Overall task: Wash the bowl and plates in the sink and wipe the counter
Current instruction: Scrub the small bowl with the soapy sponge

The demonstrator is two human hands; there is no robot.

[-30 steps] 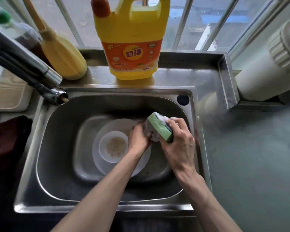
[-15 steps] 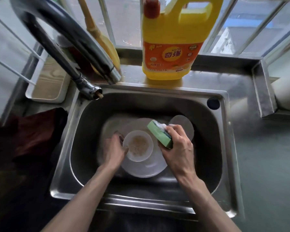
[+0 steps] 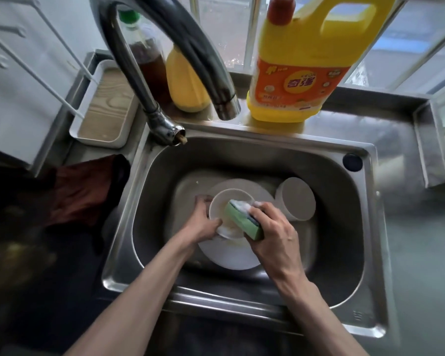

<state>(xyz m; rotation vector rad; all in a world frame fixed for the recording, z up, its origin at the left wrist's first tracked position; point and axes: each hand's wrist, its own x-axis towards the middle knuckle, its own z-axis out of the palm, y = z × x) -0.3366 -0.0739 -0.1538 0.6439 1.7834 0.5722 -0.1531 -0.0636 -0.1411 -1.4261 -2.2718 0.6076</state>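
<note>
A small white bowl (image 3: 222, 201) sits on a white plate (image 3: 229, 258) in the steel sink (image 3: 344, 227). My left hand (image 3: 203, 222) grips the bowl's left rim, thumb over the near edge. A green sponge (image 3: 243, 222) with foam on it is held in my right hand (image 3: 275, 235) and pressed into the bowl. A second white dish (image 3: 297, 201) lies upside down at the right of the basin, leaning on the wall.
The faucet (image 3: 170, 47) arches over the sink's back left. A yellow detergent jug (image 3: 298, 68) stands on the back ledge, beside a yellow brush (image 3: 185, 83) and a dark bottle (image 3: 149, 60). A dark red cloth (image 3: 82, 188) lies left; the grey counter (image 3: 427, 253) is right.
My left hand moved from the plate's left side onto the bowl's rim. My right hand brought the sponge down into the bowl. The camera shifted right and closer.
</note>
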